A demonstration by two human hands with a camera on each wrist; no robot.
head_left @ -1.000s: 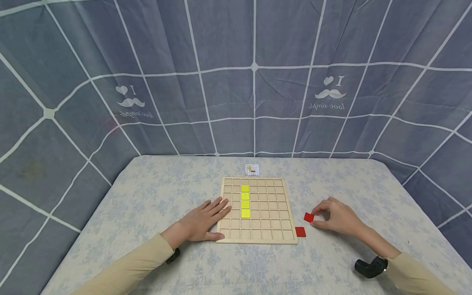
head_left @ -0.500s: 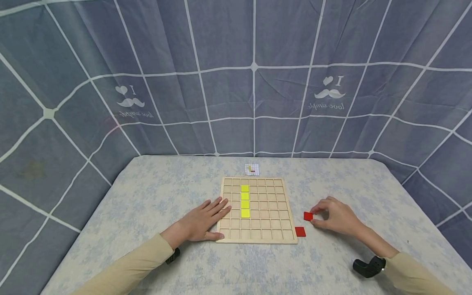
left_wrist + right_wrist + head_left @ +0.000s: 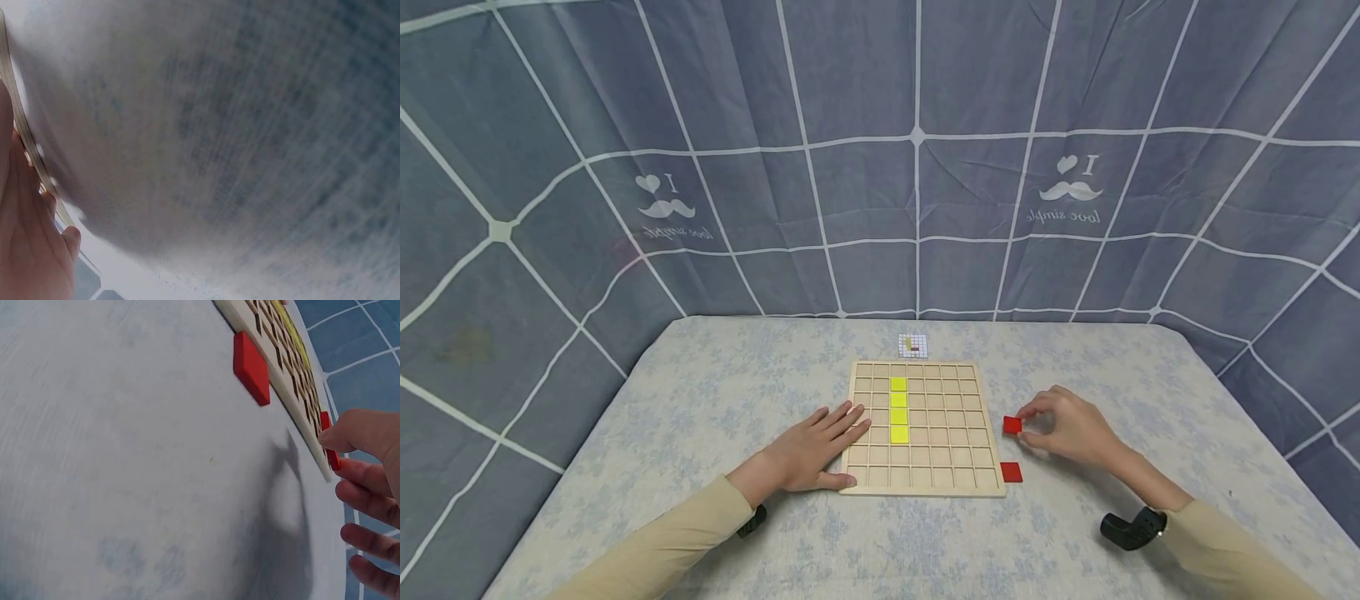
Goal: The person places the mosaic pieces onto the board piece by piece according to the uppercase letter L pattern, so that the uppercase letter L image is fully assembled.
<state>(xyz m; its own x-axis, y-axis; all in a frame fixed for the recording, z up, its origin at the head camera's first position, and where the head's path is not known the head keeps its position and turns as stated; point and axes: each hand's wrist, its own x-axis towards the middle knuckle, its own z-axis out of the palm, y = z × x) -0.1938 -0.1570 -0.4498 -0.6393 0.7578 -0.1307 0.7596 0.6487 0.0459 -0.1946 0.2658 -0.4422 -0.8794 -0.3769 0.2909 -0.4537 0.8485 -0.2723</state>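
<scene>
A wooden grid board point(image 3: 955, 454) lies on the table, with a column of several yellow square tiles point(image 3: 898, 400) in its left part. My left hand point(image 3: 808, 450) rests flat on the board's left edge, fingers spread and straight. Between thumb and forefinger, my right hand point(image 3: 1075, 425) pinches a red square tile point(image 3: 1012, 425) just beyond the board's right edge. The right wrist view shows this tile edge-on above the tabletop, the other fingers loosely bent. Another red tile point(image 3: 1011, 472) lies against the board's lower right side.
Behind the board lies a small printed card point(image 3: 913, 346) with a grid pattern. The table carries a pale blue patterned cloth point(image 3: 737, 367). A dark blue checked curtain point(image 3: 970, 192) hangs behind and at both sides.
My right hand has moved left and a little farther from me with the pinched red tile, closer to the board's right edge. The left hand has stayed in place.
</scene>
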